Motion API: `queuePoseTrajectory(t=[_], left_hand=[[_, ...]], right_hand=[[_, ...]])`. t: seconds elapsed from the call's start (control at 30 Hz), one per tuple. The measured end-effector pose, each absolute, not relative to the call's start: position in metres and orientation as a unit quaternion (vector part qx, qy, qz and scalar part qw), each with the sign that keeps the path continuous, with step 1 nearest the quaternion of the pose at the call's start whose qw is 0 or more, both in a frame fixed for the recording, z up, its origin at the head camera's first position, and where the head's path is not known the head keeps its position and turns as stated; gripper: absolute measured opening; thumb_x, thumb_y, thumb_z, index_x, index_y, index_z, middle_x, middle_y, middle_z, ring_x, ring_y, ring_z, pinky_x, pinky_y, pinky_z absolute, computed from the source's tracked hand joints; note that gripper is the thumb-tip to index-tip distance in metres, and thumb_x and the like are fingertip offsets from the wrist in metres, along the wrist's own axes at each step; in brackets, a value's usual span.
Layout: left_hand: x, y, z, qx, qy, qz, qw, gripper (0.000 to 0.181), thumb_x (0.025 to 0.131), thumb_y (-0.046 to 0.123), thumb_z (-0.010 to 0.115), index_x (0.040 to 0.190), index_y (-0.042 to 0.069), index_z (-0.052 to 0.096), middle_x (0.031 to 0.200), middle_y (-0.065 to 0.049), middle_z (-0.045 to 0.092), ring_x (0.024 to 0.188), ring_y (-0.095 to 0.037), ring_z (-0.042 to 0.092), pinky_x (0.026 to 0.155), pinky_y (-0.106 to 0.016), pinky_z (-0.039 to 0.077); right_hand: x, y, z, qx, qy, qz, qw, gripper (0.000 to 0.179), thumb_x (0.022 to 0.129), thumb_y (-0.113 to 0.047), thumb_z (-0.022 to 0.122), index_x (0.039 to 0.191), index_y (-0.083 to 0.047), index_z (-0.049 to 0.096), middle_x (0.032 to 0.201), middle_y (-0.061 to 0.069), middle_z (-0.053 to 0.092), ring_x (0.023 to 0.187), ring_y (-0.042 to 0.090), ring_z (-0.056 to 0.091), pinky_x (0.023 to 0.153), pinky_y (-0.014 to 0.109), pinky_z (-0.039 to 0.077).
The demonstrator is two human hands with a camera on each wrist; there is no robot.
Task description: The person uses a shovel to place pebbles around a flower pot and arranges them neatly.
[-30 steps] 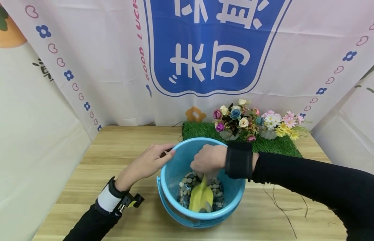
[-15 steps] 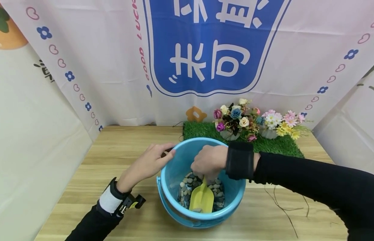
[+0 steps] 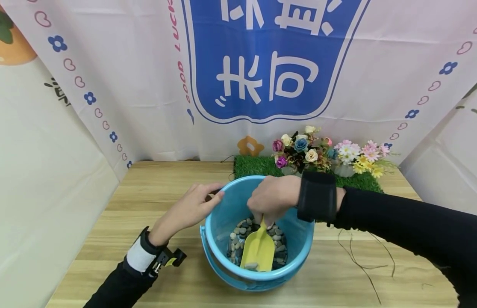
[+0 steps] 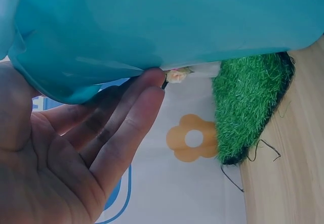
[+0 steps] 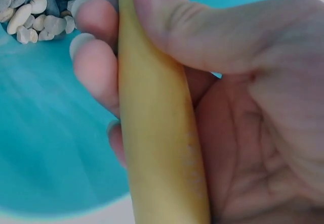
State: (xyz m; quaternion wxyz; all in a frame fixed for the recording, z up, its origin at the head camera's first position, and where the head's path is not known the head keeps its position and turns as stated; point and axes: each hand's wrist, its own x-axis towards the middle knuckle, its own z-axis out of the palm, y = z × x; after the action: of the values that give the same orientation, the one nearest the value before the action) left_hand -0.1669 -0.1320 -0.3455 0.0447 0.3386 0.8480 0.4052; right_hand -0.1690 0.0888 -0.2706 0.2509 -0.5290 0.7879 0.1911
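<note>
A light blue bucket (image 3: 223, 222) stands on the wooden table with grey, black and pale pebbles (image 3: 236, 243) at its bottom. Inside it is a yellow toy shovel (image 3: 258, 249), its blade tilted down towards the near wall. A grey pebble (image 3: 251, 266) lies at the blade's front edge. My right hand (image 3: 275, 197) grips the shovel's handle (image 5: 157, 118), fingers and thumb wrapped round it. At the bucket's left rim, my left hand (image 3: 188, 209) holds on with the thumb over the edge. Its fingers (image 4: 129, 133) rest against the outer wall in the left wrist view.
Behind the bucket lies a mat of artificial grass (image 3: 248, 166). Two pots of artificial flowers (image 3: 300, 149) stand on it, near the printed cloth backdrop (image 3: 157, 85). Loose dark threads (image 3: 355, 261) lie on the table at right. The bucket's handle (image 3: 219, 269) hangs down in front.
My right hand has risen slightly and shifted right, still gripping the shovel. The blade, first steeply tipped, now lies flatter with a pebble at its front edge. The left hand stays put.
</note>
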Motion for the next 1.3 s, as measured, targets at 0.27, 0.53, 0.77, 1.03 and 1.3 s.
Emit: queuePoseTrajectory(t=[0.27,0.53,0.77,1.03,1.3], left_hand=[[-0.168,-0.133,-0.346,0.339,0.845,0.41,0.049,0.033,0.1,0.027,0.041,0.126,0.01,0.054,0.099,-0.003,0.066,0.075,-0.006,0.064,0.06,-0.024,0.054],[-0.168,-0.133,-0.347,0.335,0.846,0.412,0.054,0.034,0.1,0.028,0.04,0.127,0.011,0.053,0.101,-0.004,0.066,0.076,-0.006,0.064,0.061,-0.024,0.054],[-0.168,-0.134,-0.348,0.335,0.848,0.408,0.049,0.035,0.1,0.029,0.04,0.127,0.011,0.053,0.099,-0.003,0.066,0.074,-0.005,0.063,0.06,-0.023,0.054],[-0.168,-0.133,-0.347,0.341,0.846,0.407,0.044,0.033,0.1,0.028,0.041,0.125,0.012,0.055,0.098,-0.002,0.066,0.075,-0.006,0.063,0.061,-0.023,0.054],[-0.168,-0.133,-0.348,0.343,0.844,0.409,0.043,0.031,0.1,0.027,0.041,0.122,0.011,0.057,0.095,-0.003,0.067,0.072,-0.007,0.064,0.059,-0.024,0.054]], right_hand=[[-0.168,0.091,-0.263,-0.507,0.807,0.188,0.236,0.012,0.088,-0.028,0.064,0.077,-0.032,0.067,0.067,-0.019,0.052,0.063,0.006,0.045,0.075,0.031,0.034],[-0.173,0.102,-0.256,-0.529,0.803,0.151,0.232,0.018,0.087,-0.023,0.064,0.07,-0.03,0.066,0.06,-0.017,0.049,0.058,0.007,0.042,0.067,0.029,0.032],[-0.177,0.106,-0.256,-0.561,0.782,0.152,0.222,0.021,0.088,-0.028,0.063,0.067,-0.028,0.061,0.059,-0.015,0.045,0.058,0.007,0.039,0.067,0.029,0.029],[-0.183,0.104,-0.254,-0.572,0.772,0.133,0.244,0.026,0.09,-0.025,0.06,0.065,-0.026,0.053,0.058,-0.011,0.041,0.058,0.008,0.04,0.068,0.03,0.03],[-0.187,0.109,-0.251,-0.57,0.767,0.089,0.281,0.028,0.091,-0.023,0.058,0.064,-0.023,0.053,0.057,-0.01,0.038,0.054,0.008,0.037,0.062,0.027,0.027]])
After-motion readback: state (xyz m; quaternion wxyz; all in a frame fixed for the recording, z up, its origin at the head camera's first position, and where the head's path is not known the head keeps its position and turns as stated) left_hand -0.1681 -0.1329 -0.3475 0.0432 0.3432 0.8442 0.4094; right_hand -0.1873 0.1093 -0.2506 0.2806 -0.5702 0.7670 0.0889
